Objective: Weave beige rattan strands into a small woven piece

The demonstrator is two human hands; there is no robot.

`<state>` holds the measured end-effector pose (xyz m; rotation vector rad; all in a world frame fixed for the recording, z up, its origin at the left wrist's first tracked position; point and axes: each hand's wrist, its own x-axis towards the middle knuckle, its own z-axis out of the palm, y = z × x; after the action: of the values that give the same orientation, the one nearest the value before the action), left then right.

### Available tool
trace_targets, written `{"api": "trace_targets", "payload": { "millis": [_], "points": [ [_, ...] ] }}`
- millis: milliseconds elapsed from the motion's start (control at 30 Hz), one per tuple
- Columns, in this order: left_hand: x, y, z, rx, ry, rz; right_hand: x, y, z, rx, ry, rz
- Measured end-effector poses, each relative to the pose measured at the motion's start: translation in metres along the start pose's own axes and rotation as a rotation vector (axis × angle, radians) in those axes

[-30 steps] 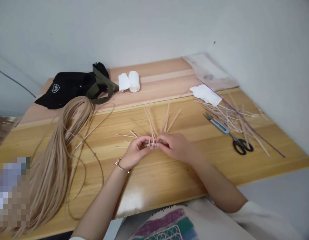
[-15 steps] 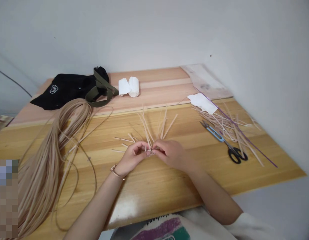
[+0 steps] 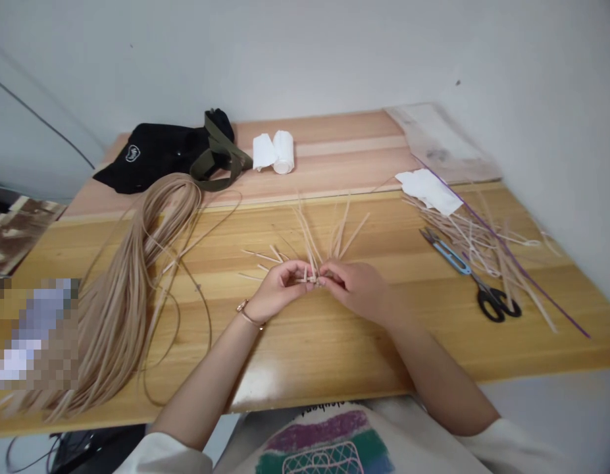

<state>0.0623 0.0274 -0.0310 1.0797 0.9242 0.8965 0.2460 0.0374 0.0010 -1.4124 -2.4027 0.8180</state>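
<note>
Between my two hands is a small woven piece of pale rattan-like strips [image 3: 308, 240], their loose ends fanning out to the back and left. My left hand [image 3: 281, 288] pinches its left side between thumb and fingers; a bracelet [image 3: 250, 315] circles that wrist. My right hand [image 3: 358, 288] has its thumb and fingertips closed on the right side of the same piece, close to the left fingertips. The woven middle is mostly covered by my fingers. Both hands are just above the wooden table [image 3: 305, 362].
A long bundle of pale strips [image 3: 131, 283] lies at left, a black bag [image 3: 161, 155] behind it. White paper rolls [image 3: 283, 153] stand at the back. At right are blue-and-black scissors [image 3: 453, 257], cut strips [image 3: 462, 230], white paper [image 3: 428, 189] and a purple strip [image 3: 526, 266].
The camera view has shifted, so the table and its things appear farther right and slightly higher. My hands keep the same pinch on the woven strips, with little visible movement.
</note>
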Motion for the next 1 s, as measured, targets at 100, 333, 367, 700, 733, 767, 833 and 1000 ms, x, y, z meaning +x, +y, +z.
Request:
{"api": "trace_targets", "payload": {
  "millis": [100, 333, 367, 700, 733, 767, 833, 1000],
  "points": [
    [-0.0007, 0.0013, -0.0010, -0.032, -0.021, 0.008, 0.0006, 0.0000, -0.0014, -0.011, -0.009, 0.026],
    [-0.0012, 0.0009, -0.0022, -0.049, 0.011, -0.009, 0.0010, 0.0010, -0.0012, -0.020, -0.002, 0.042],
    [-0.0011, 0.0008, -0.0021, -0.041, 0.017, -0.005, 0.0010, 0.0015, -0.0008, -0.018, 0.003, 0.041],
    [-0.0014, -0.0001, -0.0005, 0.058, 0.084, 0.089, 0.0010, 0.0027, -0.0009, 0.012, 0.010, 0.057],
    [-0.0012, -0.0004, -0.0006, 0.058, 0.082, 0.095, 0.0009, 0.0025, -0.0011, 0.011, 0.008, 0.056],
    [-0.0009, -0.0006, -0.0007, 0.057, 0.079, 0.100, 0.0009, 0.0024, -0.0014, 0.009, 0.006, 0.054],
    [-0.0005, -0.0009, -0.0008, 0.052, 0.076, 0.105, 0.0007, 0.0020, -0.0019, 0.005, 0.001, 0.052],
    [-0.0007, -0.0015, 0.0000, 0.072, 0.096, 0.100, 0.0010, 0.0013, -0.0021, -0.009, -0.016, 0.059]
  ]
}}
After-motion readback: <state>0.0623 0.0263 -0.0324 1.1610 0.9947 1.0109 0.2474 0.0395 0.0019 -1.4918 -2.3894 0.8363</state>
